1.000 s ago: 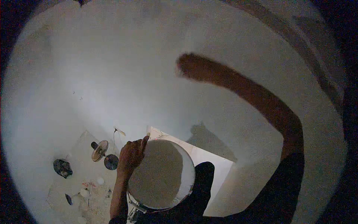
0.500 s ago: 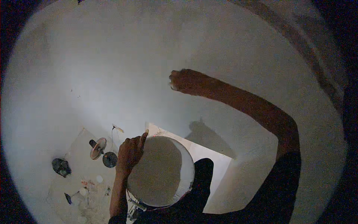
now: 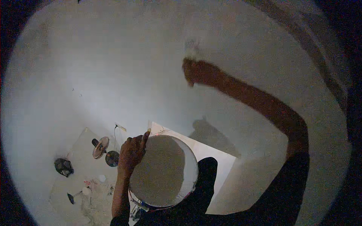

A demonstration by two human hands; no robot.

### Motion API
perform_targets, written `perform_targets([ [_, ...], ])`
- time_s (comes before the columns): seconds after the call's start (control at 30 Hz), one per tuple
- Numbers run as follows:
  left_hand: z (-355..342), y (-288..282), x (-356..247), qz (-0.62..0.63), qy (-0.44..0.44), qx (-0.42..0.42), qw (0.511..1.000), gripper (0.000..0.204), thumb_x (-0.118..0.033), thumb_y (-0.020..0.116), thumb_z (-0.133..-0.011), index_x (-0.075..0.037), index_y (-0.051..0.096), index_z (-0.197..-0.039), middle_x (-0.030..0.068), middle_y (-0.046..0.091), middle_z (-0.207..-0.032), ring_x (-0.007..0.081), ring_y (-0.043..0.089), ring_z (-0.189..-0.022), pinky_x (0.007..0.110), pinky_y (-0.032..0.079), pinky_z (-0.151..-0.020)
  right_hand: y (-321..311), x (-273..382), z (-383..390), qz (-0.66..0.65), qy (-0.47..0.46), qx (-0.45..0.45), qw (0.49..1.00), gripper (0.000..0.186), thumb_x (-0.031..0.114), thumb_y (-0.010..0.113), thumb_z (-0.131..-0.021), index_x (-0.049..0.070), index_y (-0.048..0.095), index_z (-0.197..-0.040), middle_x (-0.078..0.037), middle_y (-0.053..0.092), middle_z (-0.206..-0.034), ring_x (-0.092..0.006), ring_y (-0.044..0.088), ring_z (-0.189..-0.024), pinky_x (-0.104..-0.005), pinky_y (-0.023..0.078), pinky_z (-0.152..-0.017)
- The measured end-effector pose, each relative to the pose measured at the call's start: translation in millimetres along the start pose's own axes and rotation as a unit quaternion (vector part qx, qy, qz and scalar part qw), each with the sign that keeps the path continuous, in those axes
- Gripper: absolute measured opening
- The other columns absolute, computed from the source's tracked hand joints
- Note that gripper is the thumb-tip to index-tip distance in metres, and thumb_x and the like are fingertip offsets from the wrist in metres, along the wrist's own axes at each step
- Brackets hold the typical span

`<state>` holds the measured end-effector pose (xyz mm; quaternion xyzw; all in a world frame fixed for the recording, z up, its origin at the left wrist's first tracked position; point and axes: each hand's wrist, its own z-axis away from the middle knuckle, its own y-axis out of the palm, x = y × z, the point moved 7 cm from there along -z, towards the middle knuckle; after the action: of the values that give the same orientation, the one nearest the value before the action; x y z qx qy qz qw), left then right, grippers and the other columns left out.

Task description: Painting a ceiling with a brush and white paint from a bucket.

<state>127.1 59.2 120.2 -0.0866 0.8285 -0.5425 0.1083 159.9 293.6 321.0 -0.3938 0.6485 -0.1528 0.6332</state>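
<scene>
A round hoop [image 3: 160,171] with pale, cloth-like material stretched over it rests against my lap. Its face is mostly in shadow, with a brighter strip along the right. My left hand [image 3: 132,150] grips the hoop's left rim, fingers curled and one digit stretched along the edge. Small reddish threads or marks [image 3: 161,132] show at the hoop's far edge. My right hand [image 3: 196,71] is raised well beyond the hoop, closed and blurred by motion. A pale smear [image 3: 191,49] lies just past its fingers; what it is I cannot make out.
A white sheet [image 3: 222,165] lies under the hoop. On a translucent sheet [image 3: 81,147] at the left are a pinkish disc or spool [image 3: 101,147], a dark round piece [image 3: 112,158], a crumpled black bundle [image 3: 64,167] and a white piece with a dark end [image 3: 86,191].
My right hand has moved farther away and slightly right, turning as it goes, and the pale smear now shows past it. My left hand and the hoop stay almost in place.
</scene>
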Motion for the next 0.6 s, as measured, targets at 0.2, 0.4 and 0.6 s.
perform_targets([
  [0.2, -4, 3, 0, 0.003, -0.013, 0.038, 0.999, 0.066, -0.004, 0.057, -0.080, -0.011, 0.035, -0.141, 0.0130, 0.064, -0.095, 0.0312, 0.061, -0.072, 0.042, 0.053, -0.060, -11, -61, -6, -0.187, 0.080, -0.025, 0.979, 0.034, 0.032, 0.060, -0.086, -0.001, 0.058, -0.078, -0.017, 0.059, -0.081, -0.0271, 0.061, -0.077, -0.0419, 0.052, -0.074],
  [0.4, -1, -5, -3, 0.014, 0.022, -0.025, 0.999, 0.066, -0.005, 0.058, -0.079, -0.010, 0.036, -0.141, 0.0144, 0.065, -0.089, 0.0324, 0.061, -0.071, 0.042, 0.053, -0.059, -101, -132, -3, 0.188, 0.094, -0.080, 0.974, 0.021, 0.009, 0.054, -0.092, -0.001, 0.054, -0.110, -0.015, 0.061, -0.091, -0.0278, 0.062, -0.081, -0.0378, 0.053, -0.070],
  [0.6, -4, -5, -1, 0.026, -0.023, 0.001, 0.999, 0.050, -0.006, 0.051, -0.086, -0.009, 0.043, -0.135, 0.0133, 0.065, -0.090, 0.0319, 0.062, -0.071, 0.042, 0.053, -0.060, 33, -5, 9, 0.060, 0.067, 0.106, 0.990, 0.024, 0.022, 0.060, -0.086, -0.002, 0.055, -0.088, -0.012, 0.060, -0.075, -0.0244, 0.061, -0.065, -0.0344, 0.054, -0.060],
])
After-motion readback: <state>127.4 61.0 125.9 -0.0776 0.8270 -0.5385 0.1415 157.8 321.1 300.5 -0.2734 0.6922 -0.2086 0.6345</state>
